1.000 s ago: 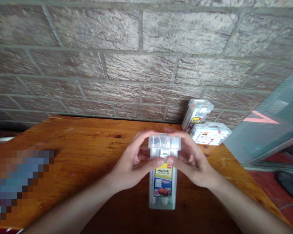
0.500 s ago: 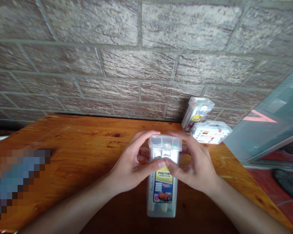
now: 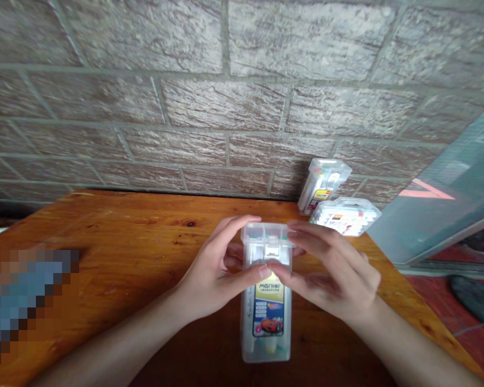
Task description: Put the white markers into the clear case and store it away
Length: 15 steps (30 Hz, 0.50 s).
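Upright on the wooden table stands a clear plastic marker box (image 3: 267,333) with a closed lid, a white latch and a yellow and blue label showing a red car. My left hand (image 3: 213,274) is wrapped round its upper left side, thumb across the front below the latch. On the other side, my right hand (image 3: 334,274) touches the box with its thumb on the front by the latch and its fingertips at the lid's right edge. Some fingertips are hidden behind the box.
A second marker box (image 3: 322,185) leans against the brick wall (image 3: 201,107) at the back right. Before it stands a clear case (image 3: 347,217) of pens with a handle. A blurred-out rectangular object (image 3: 28,295) lies at the left of the table (image 3: 145,226).
My right hand has shifted to the right and its fingers have drawn back from the lid's top to its right edge. The left hand keeps its hold on the box.
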Each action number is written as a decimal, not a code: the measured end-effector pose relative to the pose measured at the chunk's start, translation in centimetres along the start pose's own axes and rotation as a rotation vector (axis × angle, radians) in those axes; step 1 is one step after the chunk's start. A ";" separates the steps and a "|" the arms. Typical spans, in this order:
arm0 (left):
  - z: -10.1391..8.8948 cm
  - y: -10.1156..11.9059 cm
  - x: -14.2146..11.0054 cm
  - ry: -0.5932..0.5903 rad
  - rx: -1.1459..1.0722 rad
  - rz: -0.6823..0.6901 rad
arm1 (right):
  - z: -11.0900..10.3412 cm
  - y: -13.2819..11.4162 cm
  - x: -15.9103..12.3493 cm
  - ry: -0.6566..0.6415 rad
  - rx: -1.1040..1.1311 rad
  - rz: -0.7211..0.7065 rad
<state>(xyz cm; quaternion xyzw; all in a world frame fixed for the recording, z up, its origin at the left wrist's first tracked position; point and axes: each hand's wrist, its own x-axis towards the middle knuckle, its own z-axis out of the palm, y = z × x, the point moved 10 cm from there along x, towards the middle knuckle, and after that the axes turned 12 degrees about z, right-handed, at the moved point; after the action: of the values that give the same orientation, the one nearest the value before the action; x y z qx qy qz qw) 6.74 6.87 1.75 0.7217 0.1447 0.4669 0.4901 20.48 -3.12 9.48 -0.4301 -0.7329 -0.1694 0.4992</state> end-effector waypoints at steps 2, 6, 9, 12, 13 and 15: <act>0.1 0.3 0.0 -0.005 0.002 0.014 | -0.4 -0.9 -0.1 0.016 -0.043 -0.081; 0.3 1.2 0.1 -0.012 0.040 0.056 | -0.9 -2.4 0.0 -0.014 -0.092 -0.179; 0.3 2.0 0.1 -0.017 0.087 0.104 | -1.4 -3.1 0.2 -0.020 -0.118 -0.193; 0.4 2.6 0.0 -0.030 0.124 0.148 | -1.8 -3.4 0.4 -0.036 -0.100 -0.174; 0.4 2.8 -0.1 -0.032 0.136 0.163 | -1.9 -3.2 0.4 -0.037 -0.091 -0.156; 0.4 3.0 -0.2 -0.034 0.157 0.188 | -2.1 -2.7 0.1 -0.027 -0.079 -0.120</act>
<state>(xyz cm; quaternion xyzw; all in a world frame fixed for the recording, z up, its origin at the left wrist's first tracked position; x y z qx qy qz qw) 6.20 5.07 4.15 0.7760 0.1040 0.4859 0.3884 19.50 -6.05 10.97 -0.4069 -0.7569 -0.2219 0.4608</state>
